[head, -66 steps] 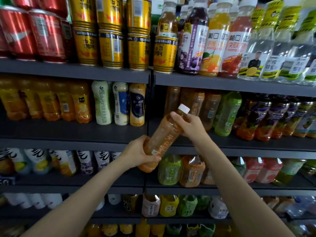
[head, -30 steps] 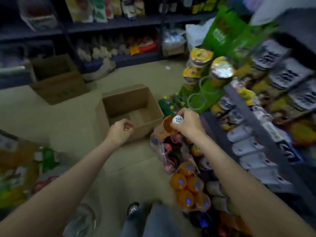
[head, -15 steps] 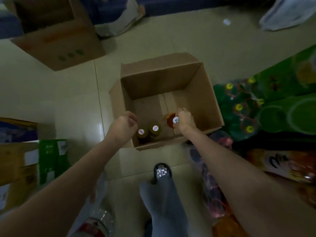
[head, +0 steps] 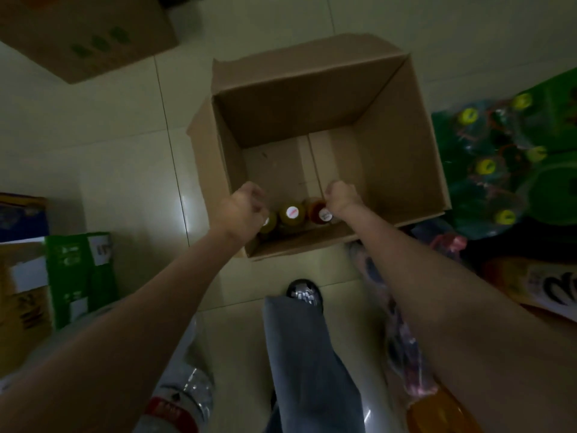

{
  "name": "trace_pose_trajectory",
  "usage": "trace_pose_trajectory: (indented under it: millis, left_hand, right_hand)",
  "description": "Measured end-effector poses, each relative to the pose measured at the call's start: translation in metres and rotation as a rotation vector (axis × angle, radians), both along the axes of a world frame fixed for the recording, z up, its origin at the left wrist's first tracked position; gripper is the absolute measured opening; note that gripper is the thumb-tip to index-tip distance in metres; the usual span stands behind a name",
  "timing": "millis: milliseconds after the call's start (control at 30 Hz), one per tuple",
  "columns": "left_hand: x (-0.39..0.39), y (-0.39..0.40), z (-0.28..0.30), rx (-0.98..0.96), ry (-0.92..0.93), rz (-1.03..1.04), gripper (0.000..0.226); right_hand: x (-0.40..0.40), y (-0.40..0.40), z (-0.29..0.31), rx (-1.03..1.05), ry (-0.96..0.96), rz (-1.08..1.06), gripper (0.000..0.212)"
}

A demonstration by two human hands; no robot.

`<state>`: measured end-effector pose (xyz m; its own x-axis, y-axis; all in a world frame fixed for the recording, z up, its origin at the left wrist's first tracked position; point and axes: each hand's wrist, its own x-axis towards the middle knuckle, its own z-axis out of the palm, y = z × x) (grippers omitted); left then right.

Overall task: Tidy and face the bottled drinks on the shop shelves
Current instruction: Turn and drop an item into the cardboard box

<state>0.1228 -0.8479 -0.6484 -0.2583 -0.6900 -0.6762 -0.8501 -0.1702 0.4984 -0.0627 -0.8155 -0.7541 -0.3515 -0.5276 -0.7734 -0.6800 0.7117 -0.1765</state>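
I look straight down into an open cardboard box [head: 402, 157] on the floor. Three drink bottles stand in its near left corner. My right hand [head: 342, 198] is curled against the neck of the amber bottle [head: 316, 208], whose white cap shows just left of my fingers. A yellow-orange bottle [head: 292, 214] stands beside it. A third bottle [head: 268, 222] is partly hidden under my left hand [head: 243, 209], which hovers loosely curled and holds nothing.
A green shrink-wrapped pack of yellow-capped bottles [head: 487, 164] lies right of the box. Another carton [head: 84, 35] sits at the far left, green and yellow boxes [head: 75, 273] at the left. My leg and shoe [head: 303, 307] stand just before the box.
I turned from the shelves to the floor, carrying the amber bottle in my right hand, and lowered it into the box beside the two others. My left hand let go of it earlier.
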Motion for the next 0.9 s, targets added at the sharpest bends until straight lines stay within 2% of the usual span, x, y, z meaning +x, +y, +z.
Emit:
trace_pose_trajectory:
  millis: [233,367,500,700,800,900]
  left_hand:
    - [-0.007,0.025,0.111,-0.136,0.043,-0.050,0.030]
    - [-0.027,0.073,0.219,-0.282,0.143,-0.107,0.026]
    - [-0.056,0.167,0.350,-0.357,0.347,-0.241,0.026]
    - [-0.129,0.348,0.515,-0.451,0.609,-0.650,0.030]
    - [-0.164,0.455,0.575,-0.477,0.757,-0.875,0.031]
    - [-0.182,0.564,0.615,-0.452,0.877,-1.067,0.028]
  right_hand:
    - [-0.037,0.029,0.154,-0.222,0.055,-0.076,0.034]
    - [-0.047,0.100,0.298,-0.396,0.101,-0.092,0.033]
    - [-0.046,0.235,0.465,-0.575,0.212,-0.127,0.030]
    - [-0.055,0.495,0.679,-0.719,0.507,-0.289,0.030]
    - [-0.047,0.632,0.748,-0.752,0.658,-0.501,0.029]
    - [-0.024,0.761,0.781,-0.784,0.746,-0.727,0.027]
